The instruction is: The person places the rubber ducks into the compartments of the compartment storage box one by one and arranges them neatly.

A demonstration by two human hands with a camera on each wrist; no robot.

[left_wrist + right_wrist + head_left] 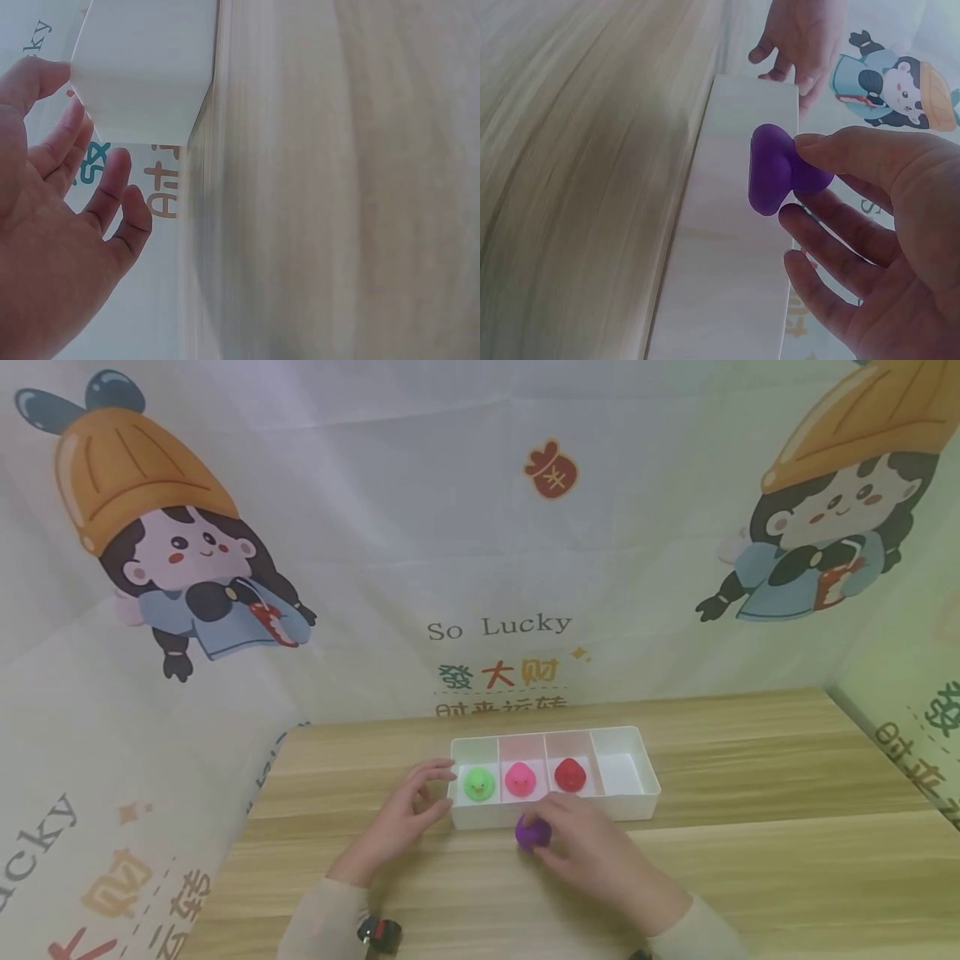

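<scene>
A white box (555, 814) with compartments in a row stands on the table. From the left, it holds a green rubber duck (479, 784), a pink rubber duck (521, 779) and a red rubber duck (570, 775); the rightmost compartment is bare. In front of the box, my right hand (588, 852) pinches a purple rubber duck (771, 171) between thumb and fingers, raised above the tabletop in the right wrist view. My left hand (408, 810) is at the box's left end, fingers loosely bent and spread, fingertips right at the rim.
The wood-grain table (750, 860) runs out to both sides of the box. Behind it hangs a printed white cloth (420, 527), which also covers the left and right sides. A black band with a red part (380, 934) shows by the left sleeve.
</scene>
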